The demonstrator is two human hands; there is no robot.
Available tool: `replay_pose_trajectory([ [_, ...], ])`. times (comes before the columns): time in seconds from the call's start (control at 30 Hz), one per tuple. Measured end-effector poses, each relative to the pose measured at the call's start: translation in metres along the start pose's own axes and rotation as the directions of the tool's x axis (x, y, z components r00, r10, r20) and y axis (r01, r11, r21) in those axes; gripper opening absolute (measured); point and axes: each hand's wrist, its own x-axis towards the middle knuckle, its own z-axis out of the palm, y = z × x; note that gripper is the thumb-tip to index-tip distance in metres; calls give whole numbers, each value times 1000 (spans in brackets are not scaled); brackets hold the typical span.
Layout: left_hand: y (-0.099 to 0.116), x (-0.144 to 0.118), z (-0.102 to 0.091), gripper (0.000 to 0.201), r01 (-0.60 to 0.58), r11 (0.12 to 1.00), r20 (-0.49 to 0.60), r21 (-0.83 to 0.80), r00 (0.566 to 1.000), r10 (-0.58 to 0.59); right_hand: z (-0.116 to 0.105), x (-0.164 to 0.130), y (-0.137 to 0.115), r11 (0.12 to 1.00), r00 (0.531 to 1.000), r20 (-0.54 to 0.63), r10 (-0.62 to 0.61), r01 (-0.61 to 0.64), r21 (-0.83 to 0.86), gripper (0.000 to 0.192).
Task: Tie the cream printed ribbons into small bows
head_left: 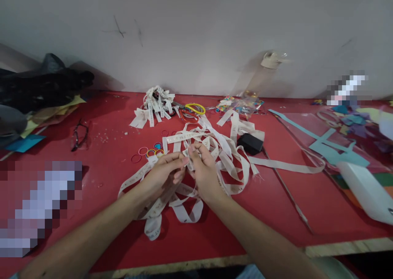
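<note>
Long white printed ribbon lies in loose loops across the middle of the red table, around and under both hands. My left hand has its fingers curled and pinched on the ribbon. Close against it, my right hand pinches the same ribbon between thumb and fingers. The exact spot they grip is partly hidden by the fingers. Left of the hands lie several coloured rubber bands. Beyond them sits a bunch of short tied ribbon pieces, beside scissors with yellow and red handles.
A black block and a thin rod lie to the right. Farther right are blue paper strips and a white box-like object. Eyeglasses and a black bundle are at left. A wall stands behind.
</note>
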Motion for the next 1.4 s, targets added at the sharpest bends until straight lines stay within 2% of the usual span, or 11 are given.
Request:
replay_pose_trajectory([
  [0.07,0,0,-1,30,5,999,36,-39,999,-3,1,-2,1,997,1000,-4,29,-28,74,27],
  [0.17,-2,0,0,34,-22,1000,11,1,1000,22,1,-3,-2,999,1000,-11,27,-27,17,25],
  [0.37,-3,1,5,37,-76,949,-127,305,985,120,-1,-3,-4,969,993,-35,-116,105,-223,18],
  [0.47,-3,1,4,34,-128,892,-215,434,947,240,2,-5,-1,942,982,14,-188,185,-281,16],
  [0.6,-5,0,3,27,-223,805,-237,550,882,407,6,-10,1,898,970,51,-239,240,-368,18],
  [0.8,-8,-3,5,26,-207,732,-275,650,833,480,6,-13,1,856,960,99,-263,279,-435,19],
  [0.9,-8,-2,3,26,-220,728,-280,650,820,499,6,-13,0,861,959,121,-257,284,-422,22],
  [1.03,-10,0,1,30,-236,785,-305,573,828,471,6,-14,0,933,975,142,-169,205,-295,23],
  [1.17,-10,1,0,31,-219,854,-303,472,870,390,6,-13,0,979,989,128,-68,91,-183,23],
  [1.27,-6,1,1,29,-237,840,-267,488,875,403,5,-11,0,972,991,91,-97,114,-206,22],
  [1.4,-5,-2,3,27,-259,786,-151,562,902,405,2,-7,-2,936,976,-15,-216,202,-289,17],
])
